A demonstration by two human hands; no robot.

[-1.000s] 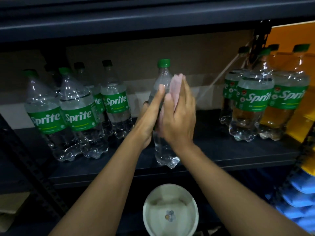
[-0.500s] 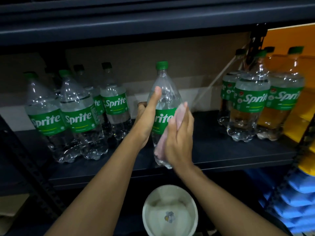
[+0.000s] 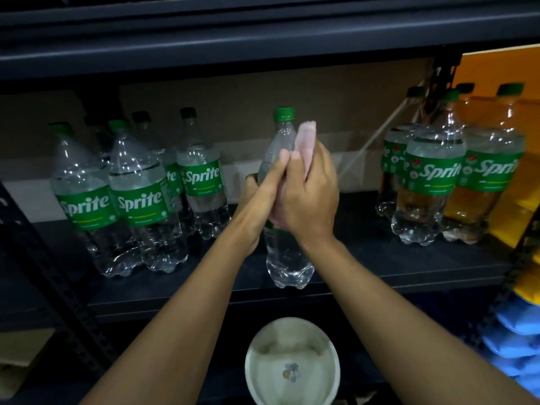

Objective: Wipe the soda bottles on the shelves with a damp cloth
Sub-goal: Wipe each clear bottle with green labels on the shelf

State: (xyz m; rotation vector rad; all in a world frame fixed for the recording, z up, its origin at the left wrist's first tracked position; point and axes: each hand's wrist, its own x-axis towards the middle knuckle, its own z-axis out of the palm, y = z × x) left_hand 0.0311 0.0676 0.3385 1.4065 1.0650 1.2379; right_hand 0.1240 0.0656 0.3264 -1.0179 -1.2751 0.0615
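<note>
A clear Sprite bottle [image 3: 287,258] with a green cap stands at the front middle of the dark shelf [image 3: 380,264]. My left hand [image 3: 260,197] grips its left side, thumb along the front and fingers round the back. My right hand [image 3: 309,194] presses a pink cloth [image 3: 306,138] against the bottle's upper right side, covering the label. The top of the cloth sticks up above my fingers, near the bottle's neck.
Several Sprite bottles [image 3: 140,200] stand grouped at the left of the shelf, and several more [image 3: 432,176] at the right. A white bowl [image 3: 292,363] with a flower mark sits below the shelf edge. Blue packs [image 3: 517,331] lie at the lower right.
My right hand has slid the cloth up from the bottle's lower body to its shoulder, now covering the label. My left hand keeps its hold on the bottle.
</note>
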